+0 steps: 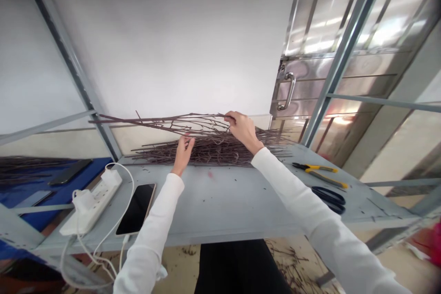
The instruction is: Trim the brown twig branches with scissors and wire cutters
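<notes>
Grey metal shelf-table [241,206] against white wall [165,41], steel door far right. Right hand [243,129] fingers curled, pinching a thin brown branched twig [155,121] lifted over the far pile of brown twigs [213,151]. Left hand [183,150] fingers loosely open, touching the twig from below.

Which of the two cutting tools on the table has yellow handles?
The pliers, lying farther from the person. The scissors, nearer the table's front edge, are all black.
</notes>
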A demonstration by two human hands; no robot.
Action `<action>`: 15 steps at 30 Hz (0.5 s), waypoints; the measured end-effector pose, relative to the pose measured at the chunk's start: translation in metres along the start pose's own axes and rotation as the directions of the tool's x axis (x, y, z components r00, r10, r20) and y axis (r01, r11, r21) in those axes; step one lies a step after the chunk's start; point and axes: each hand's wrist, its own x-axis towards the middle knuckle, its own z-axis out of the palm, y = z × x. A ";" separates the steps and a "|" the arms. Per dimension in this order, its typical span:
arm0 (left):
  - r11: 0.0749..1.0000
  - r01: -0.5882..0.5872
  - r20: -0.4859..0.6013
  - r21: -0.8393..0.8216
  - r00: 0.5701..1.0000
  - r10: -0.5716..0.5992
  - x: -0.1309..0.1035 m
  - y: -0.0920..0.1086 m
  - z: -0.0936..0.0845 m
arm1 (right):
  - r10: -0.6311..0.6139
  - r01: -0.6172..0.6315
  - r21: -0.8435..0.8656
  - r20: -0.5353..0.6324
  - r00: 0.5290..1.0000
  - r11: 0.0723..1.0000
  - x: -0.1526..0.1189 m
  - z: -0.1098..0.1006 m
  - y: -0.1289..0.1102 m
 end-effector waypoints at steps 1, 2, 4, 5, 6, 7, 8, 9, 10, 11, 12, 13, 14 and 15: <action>0.998 -0.021 0.053 0.060 0.998 0.018 0.000 -0.001 0.003 | 0.004 -0.004 -0.001 -0.016 1.000 1.000 0.004 -0.004 -0.002; 0.993 -0.038 0.109 0.115 0.994 0.026 0.000 -0.002 0.008 | 0.006 -0.006 -0.005 -0.029 1.000 1.000 0.009 -0.009 -0.003; 0.977 -0.051 0.203 0.206 0.979 0.009 0.002 -0.007 0.020 | 0.006 -0.007 -0.014 -0.046 0.999 1.000 0.017 -0.020 -0.007; 0.969 -0.044 0.236 0.243 0.972 -0.014 0.003 -0.011 0.026 | 0.006 -0.007 -0.021 -0.053 0.999 1.000 0.021 -0.026 -0.008; 0.961 -0.029 0.256 0.274 0.966 -0.044 0.005 -0.015 0.032 | 0.006 -0.008 -0.028 -0.063 0.998 1.000 0.024 -0.033 -0.009; 0.953 -0.008 0.268 0.302 0.961 -0.076 0.005 -0.019 0.038 | 0.005 -0.008 -0.037 -0.079 0.997 0.999 0.027 -0.041 -0.010; 0.946 0.014 0.272 0.325 0.956 -0.108 0.006 -0.023 0.043 | 0.001 -0.006 -0.048 -0.104 0.995 0.999 0.030 -0.050 -0.011; 0.939 0.036 0.270 0.343 0.953 -0.135 0.006 -0.026 0.047 | -0.006 -0.003 -0.059 -0.141 0.990 0.998 0.032 -0.059 -0.011; 0.933 0.057 0.266 0.355 0.951 -0.159 0.006 -0.029 0.050 | -0.017 0.004 -0.070 -0.189 0.982 0.998 0.035 -0.070 -0.011; 0.929 0.076 0.260 0.361 0.949 -0.178 0.005 -0.031 0.052 | -0.035 0.016 -0.081 -0.241 0.970 0.997 0.037 -0.082 -0.012; 0.928 0.093 0.254 0.361 0.948 -0.194 0.004 -0.033 0.053 | -0.055 0.030 -0.093 -0.285 0.957 0.995 0.039 -0.095 -0.013; 0.928 0.110 0.248 0.355 0.946 -0.207 0.003 -0.033 0.054 | -0.070 0.038 -0.107 -0.318 0.946 0.994 0.042 -0.109 -0.014; 0.931 0.128 0.243 0.342 0.945 -0.219 0.002 -0.033 0.055 | -0.085 0.048 -0.120 -0.330 0.940 0.992 0.044 -0.124 -0.016; 0.935 0.146 0.237 0.323 0.944 -0.229 0.001 -0.031 0.056 | -0.100 0.060 -0.131 -0.324 0.941 0.990 0.047 -0.139 -0.017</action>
